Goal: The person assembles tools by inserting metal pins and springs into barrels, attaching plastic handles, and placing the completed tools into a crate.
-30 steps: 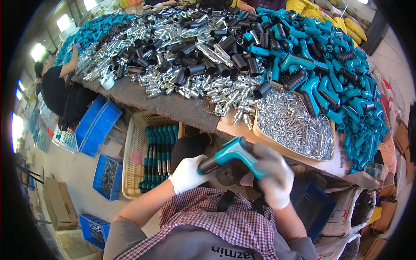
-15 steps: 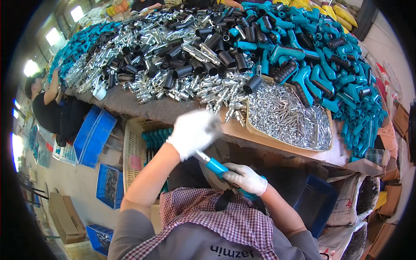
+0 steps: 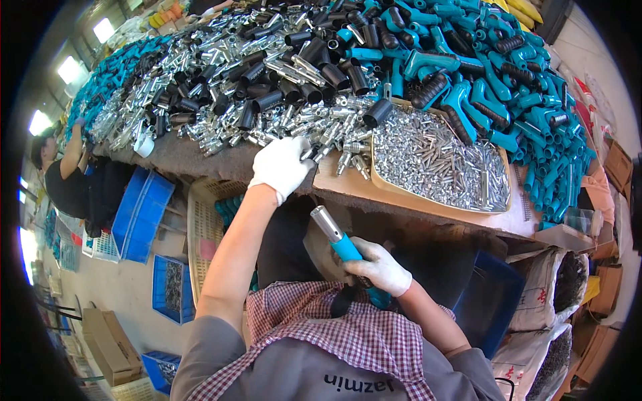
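My right hand [image 3: 382, 267], in a smudged white glove, is wrapped around a teal tool housing [image 3: 346, 248]. A silver metal tube [image 3: 326, 223] protrudes from its upper end, tilted up and to the left above my lap. At the table's front edge, my left hand [image 3: 281, 170], gloved in white, reaches to the heap of silver metal fittings [image 3: 328, 130]. Its fingers are bent and closed at the fittings; what is between the fingertips is hidden. Just right of it lies a shallow tray [image 3: 441, 198] of small metal pins and sleeves.
Teal pistol-shaped housings [image 3: 461, 100] pile up at the right, with black sleeves [image 3: 267, 100] among the metal parts. A cream crate [image 3: 204, 220] and blue bins [image 3: 142, 214] stand at left; another blue bin [image 3: 491, 301] is low right. Someone [image 3: 63, 174] works at far left.
My left hand has moved up and away from the tool to the fittings at the table edge. The tool's silver tube now shows fully and points more upward.
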The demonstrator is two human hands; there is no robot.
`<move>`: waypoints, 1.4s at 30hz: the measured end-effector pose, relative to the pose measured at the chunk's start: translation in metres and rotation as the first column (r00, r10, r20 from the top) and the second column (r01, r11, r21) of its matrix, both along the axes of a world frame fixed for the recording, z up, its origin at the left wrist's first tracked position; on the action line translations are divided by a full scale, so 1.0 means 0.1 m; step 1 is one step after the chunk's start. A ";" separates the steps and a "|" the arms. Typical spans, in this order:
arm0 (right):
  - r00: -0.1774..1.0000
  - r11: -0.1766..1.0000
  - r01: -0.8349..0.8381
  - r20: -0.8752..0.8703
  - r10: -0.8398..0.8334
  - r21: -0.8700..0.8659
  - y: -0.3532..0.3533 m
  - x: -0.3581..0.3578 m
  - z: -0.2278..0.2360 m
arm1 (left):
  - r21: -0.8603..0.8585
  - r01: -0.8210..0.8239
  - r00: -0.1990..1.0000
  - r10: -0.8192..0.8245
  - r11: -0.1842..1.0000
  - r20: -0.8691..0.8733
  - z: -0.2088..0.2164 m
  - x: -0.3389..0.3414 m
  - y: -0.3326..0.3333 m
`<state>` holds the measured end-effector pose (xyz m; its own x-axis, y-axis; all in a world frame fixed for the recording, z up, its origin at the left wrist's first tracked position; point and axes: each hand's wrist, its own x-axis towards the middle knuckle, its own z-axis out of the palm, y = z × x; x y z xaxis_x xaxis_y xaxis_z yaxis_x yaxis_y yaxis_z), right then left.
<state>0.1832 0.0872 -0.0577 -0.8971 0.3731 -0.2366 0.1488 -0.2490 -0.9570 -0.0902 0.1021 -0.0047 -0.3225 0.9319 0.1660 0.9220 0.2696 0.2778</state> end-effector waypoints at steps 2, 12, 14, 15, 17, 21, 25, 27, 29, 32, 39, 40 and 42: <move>0.998 0.997 -0.017 0.061 0.022 -0.081 -0.04 -0.08 0.15 | 0.041 -0.058 0.997 0.060 0.998 -0.057 -0.06 0.03 0.02; 0.984 0.894 0.179 -0.071 -0.165 0.410 -0.04 -0.06 0.08 | 0.309 -0.312 0.074 -0.301 0.898 0.951 -0.15 0.08 -0.72; 0.983 0.868 0.166 -0.013 -0.181 0.468 -0.07 -0.13 0.11 | 0.234 -0.209 0.121 -0.212 0.949 0.970 -0.13 0.31 -0.92; 0.977 0.834 0.154 0.042 -0.207 0.529 -0.09 -0.15 0.12 | 0.222 -0.192 0.196 -0.184 0.956 0.963 -0.16 0.43 -0.98; 0.976 0.796 0.164 0.020 -0.216 0.583 -0.13 -0.18 0.14 | 0.323 -0.333 0.164 -0.283 0.886 0.945 -0.25 0.61 -1.08; 0.964 0.673 0.197 -0.015 -0.267 0.713 -0.17 -0.14 0.12 | 0.351 -0.337 0.317 -0.245 0.874 0.916 -0.29 0.63 -1.14; 0.934 0.549 -0.017 0.210 -0.290 0.835 -0.18 -0.07 0.27 | 0.150 -0.270 0.312 -0.061 0.951 0.948 -0.17 0.59 -1.17; 0.934 0.426 0.012 0.143 -0.329 0.905 -0.18 -0.04 0.28 | 0.204 -0.210 0.318 -0.131 0.956 0.939 -0.17 0.59 -1.18; 0.967 0.507 0.091 0.045 -0.249 0.857 -0.14 0.02 0.21 | 0.324 -0.120 0.298 -0.277 0.939 0.914 -0.20 0.55 -1.16; 0.998 0.933 -0.039 -0.035 0.055 0.359 -0.04 0.09 0.27 | 0.472 0.110 0.178 -0.484 0.875 0.857 -0.18 0.41 -1.18; 0.998 0.797 -0.006 0.048 -0.029 0.605 -0.05 0.10 0.33 | 0.191 0.336 0.426 -0.330 0.922 0.842 0.45 0.45 -1.12; 0.998 0.796 -0.001 0.050 -0.037 0.605 -0.04 0.10 0.31 | 0.000 0.290 0.584 -0.177 0.957 0.792 0.51 0.53 -1.11; 0.997 0.778 -0.013 0.066 -0.037 0.629 -0.03 0.11 0.28 | -0.059 0.236 0.695 -0.126 0.970 0.707 0.45 0.63 -1.16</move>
<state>0.1939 0.0839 -0.0296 -0.8818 0.4715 -0.0080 0.2229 0.4017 -0.8883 -0.0275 -0.0135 0.0404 -0.1165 0.9791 -0.1665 0.5164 0.2029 0.8320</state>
